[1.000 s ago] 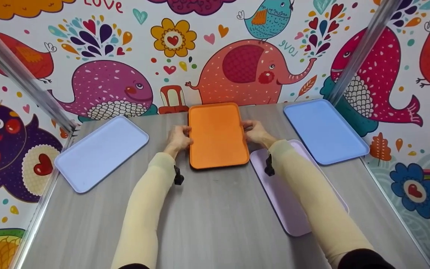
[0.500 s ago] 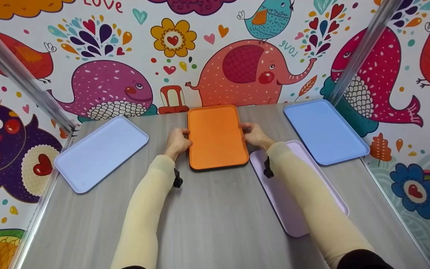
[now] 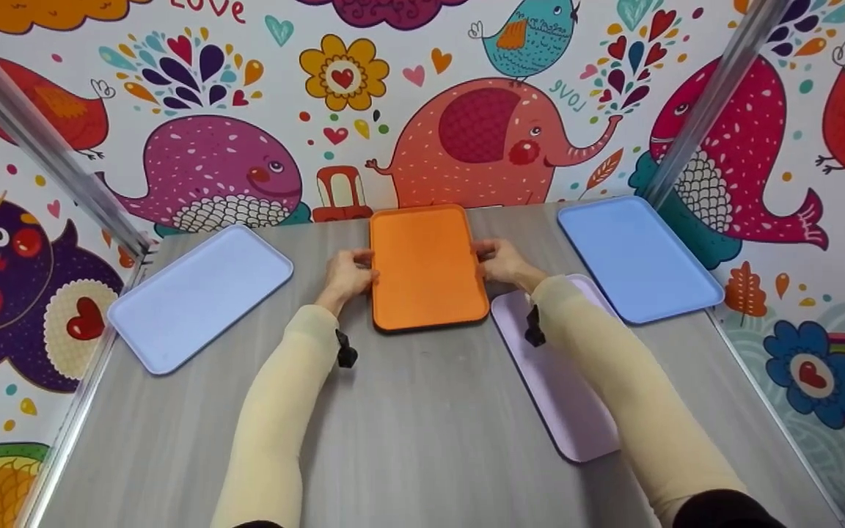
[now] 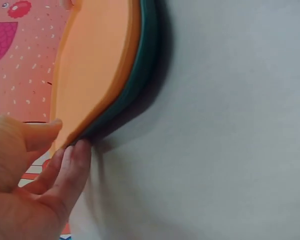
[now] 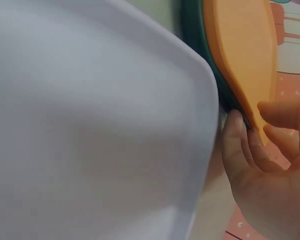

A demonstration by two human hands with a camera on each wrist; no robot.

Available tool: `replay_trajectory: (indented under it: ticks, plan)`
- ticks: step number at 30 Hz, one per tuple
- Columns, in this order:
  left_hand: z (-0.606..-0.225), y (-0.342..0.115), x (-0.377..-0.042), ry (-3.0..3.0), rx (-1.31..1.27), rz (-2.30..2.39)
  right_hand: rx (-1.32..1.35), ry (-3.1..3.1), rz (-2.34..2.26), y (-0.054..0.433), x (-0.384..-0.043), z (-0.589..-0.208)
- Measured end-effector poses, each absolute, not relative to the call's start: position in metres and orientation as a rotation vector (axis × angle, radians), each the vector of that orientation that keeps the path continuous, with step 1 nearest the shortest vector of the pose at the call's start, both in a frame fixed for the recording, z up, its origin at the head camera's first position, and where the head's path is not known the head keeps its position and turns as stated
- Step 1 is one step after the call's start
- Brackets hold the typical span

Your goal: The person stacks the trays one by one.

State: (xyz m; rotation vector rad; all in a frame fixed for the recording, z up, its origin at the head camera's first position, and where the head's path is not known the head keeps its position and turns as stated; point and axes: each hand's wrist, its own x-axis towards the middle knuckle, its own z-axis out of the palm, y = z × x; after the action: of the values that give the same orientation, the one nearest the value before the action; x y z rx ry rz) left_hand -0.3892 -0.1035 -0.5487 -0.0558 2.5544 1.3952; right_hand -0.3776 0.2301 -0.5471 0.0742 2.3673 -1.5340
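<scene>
An orange rectangular tray (image 3: pixel 430 268) lies at the table's far edge, stacked on a dark green tray (image 4: pixel 147 55) whose side shows beneath it in both wrist views. At its left edge, my left hand (image 3: pixel 349 276) grips with the thumb over the orange rim and the fingers against the trays' side. My right hand (image 3: pixel 503 262) grips the opposite edge the same way, thumb above, fingers low along the green side. Close by the right hand is a lilac tray (image 3: pixel 554 389), partly covered by the right forearm.
A pale blue tray (image 3: pixel 199 297) lies slanted on the left of the grey table (image 3: pixel 422 425). Another blue tray (image 3: pixel 639 257) is at the back right, its corner near the lilac one. Printed walls (image 3: pixel 422 44) and metal posts (image 3: pixel 63 139) bound the table.
The orange tray has shifted slightly toward me and to the left over the green one, mostly during the first half second. Both hands stay at its sides; the left forearm moved slightly left.
</scene>
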Motion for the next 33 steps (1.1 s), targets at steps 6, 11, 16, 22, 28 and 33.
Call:
replay_trajectory:
  ticks: [6, 11, 16, 22, 28, 33]
  plan:
    - [-0.538, -0.095, -0.378, 2.586, 0.005, 1.497, 0.071, 2.275, -1.548, 0.245, -0.37, -0.528]
    - [-0.531, -0.077, -0.364, 2.631, 0.112, 1.516, 0.063, 2.259, -1.517, 0.26, -0.363, -0.513]
    - [-0.522, -0.054, -0.346, 2.554, 0.245, 1.6, 0.045, 2.248, -1.496, 0.277, -0.354, -0.505]
    - [-0.515, -0.03, -0.325, 2.346, 0.3, 1.68, 0.003, 2.212, -1.472, 0.298, -0.344, -0.501]
    - [-0.518, -0.009, -0.305, 2.134, 0.313, 1.699, 0.0, 2.215, -1.383, 0.329, -0.331, -0.499]
    - [-0.526, 0.003, -0.292, 2.096, 0.297, 1.678, -0.028, 2.232, -1.33, 0.359, -0.316, -0.499]
